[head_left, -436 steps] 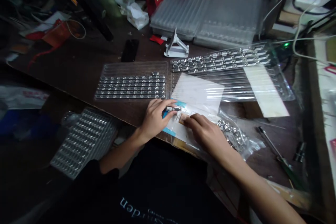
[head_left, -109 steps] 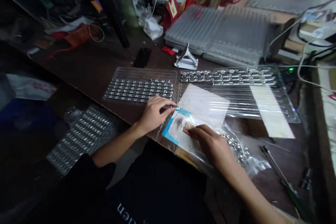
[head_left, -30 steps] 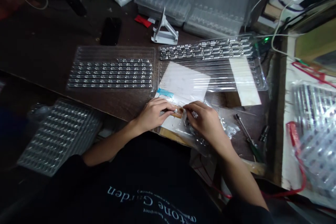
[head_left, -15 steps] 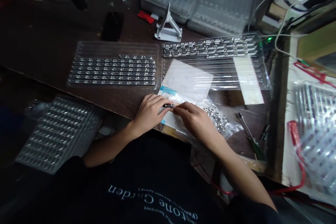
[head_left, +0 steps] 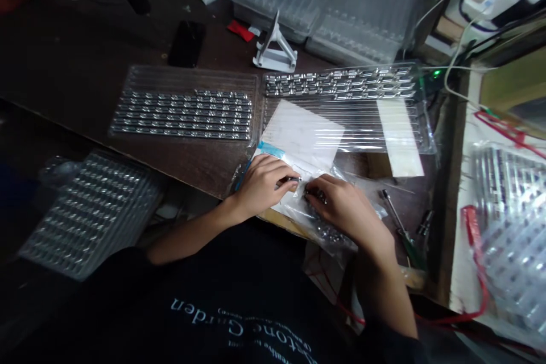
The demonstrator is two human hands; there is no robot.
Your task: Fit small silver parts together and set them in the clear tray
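My left hand (head_left: 263,183) is closed, thumb and fingertips pinching a small metal connector (head_left: 294,180) above a white sheet (head_left: 279,211). Just to its right, my right hand (head_left: 352,210) has its fingers curled down over a clear plastic bag (head_left: 339,236) of small metal pieces. What those fingertips hold, if anything, is hidden among the pieces. Beyond the hands lies a white card (head_left: 305,132), partly over a clear ribbed tray (head_left: 362,142) with rows of metal connectors (head_left: 341,82) along its far side. A second tray (head_left: 147,77) on the left has rows of dark connectors (head_left: 183,114).
Stacked clear trays (head_left: 354,5) stand at the back, behind a white phone stand (head_left: 275,57). A black phone (head_left: 186,44) lies at back left. A green-handled screwdriver (head_left: 396,213) rests on the right. More filled trays (head_left: 81,216) sit below the table's left edge.
My hands have drawn apart. The left keeps the connector and has moved slightly right; the right has shifted right and down onto the bag of pieces.
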